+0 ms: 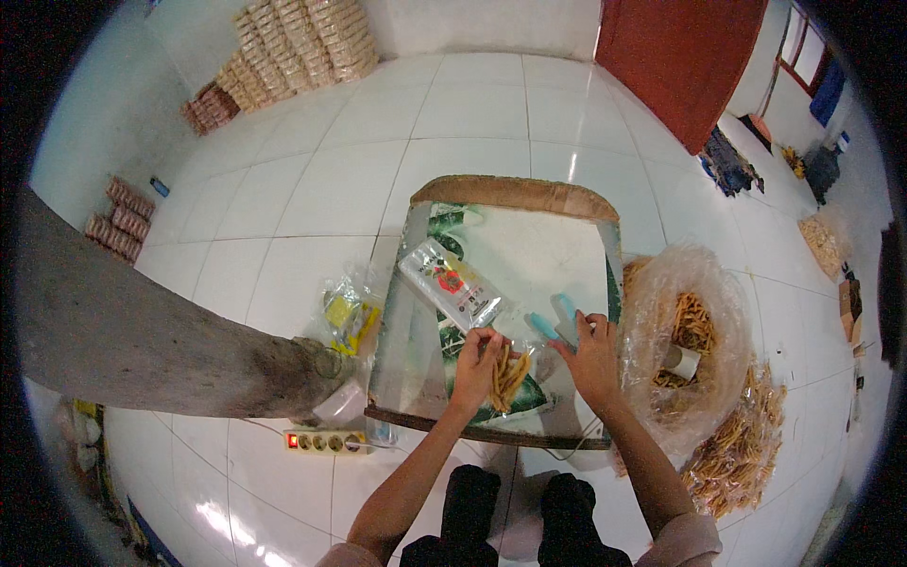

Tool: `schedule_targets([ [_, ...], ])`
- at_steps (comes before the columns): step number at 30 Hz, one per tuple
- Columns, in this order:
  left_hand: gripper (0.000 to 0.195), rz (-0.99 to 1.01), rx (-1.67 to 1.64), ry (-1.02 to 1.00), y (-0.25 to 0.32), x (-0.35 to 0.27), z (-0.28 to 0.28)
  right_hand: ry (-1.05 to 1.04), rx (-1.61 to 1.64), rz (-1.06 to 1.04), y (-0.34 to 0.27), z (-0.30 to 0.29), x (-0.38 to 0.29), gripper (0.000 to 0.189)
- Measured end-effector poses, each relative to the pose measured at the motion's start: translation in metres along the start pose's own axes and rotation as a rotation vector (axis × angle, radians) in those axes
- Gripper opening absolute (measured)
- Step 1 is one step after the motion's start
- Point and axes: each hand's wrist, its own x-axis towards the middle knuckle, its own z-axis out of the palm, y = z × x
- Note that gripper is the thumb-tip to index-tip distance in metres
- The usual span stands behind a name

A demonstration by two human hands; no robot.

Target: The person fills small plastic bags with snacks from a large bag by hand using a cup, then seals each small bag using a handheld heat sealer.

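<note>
My left hand (476, 365) pinches the top of a small clear plastic bag of brown stick snacks (509, 379) over the near part of a low table (535, 244). My right hand (594, 358) is at a light-blue tool (544, 326) with two arms, thumb and fingers on either side of its near end. Whether those fingers grip it or only touch it is unclear. Beyond my left hand lies a stack of flat silver printed pouches or labels (451, 282), set at a slant and bearing writing.
Right of the table stands a large open plastic sack (638, 340) of snack sticks with a white cup (682, 361) inside. Filled bags (740, 453) lie beside it. A thick grey post (177, 333) and a lit power strip (326, 441) are at left. Packs (305, 46) are stacked by the wall.
</note>
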Motion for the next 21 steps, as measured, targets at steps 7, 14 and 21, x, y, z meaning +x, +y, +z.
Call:
schedule_targets([
  [7, 0.017, 0.160, 0.064, -0.163, 0.005, -0.001, -0.001, -0.273, 0.511, -0.355, -0.028, -0.038, 0.030, 0.022],
  [14, 0.025, -0.086, -0.101, -0.244, 0.036, -0.002, 0.008, -0.191, 0.246, -0.624, -0.057, -0.066, 0.031, 0.008],
  [21, 0.027, -0.156, 0.024, -0.465, 0.029, 0.004, -0.009, -0.160, 0.742, -0.529, -0.059, -0.063, 0.012, 0.019],
])
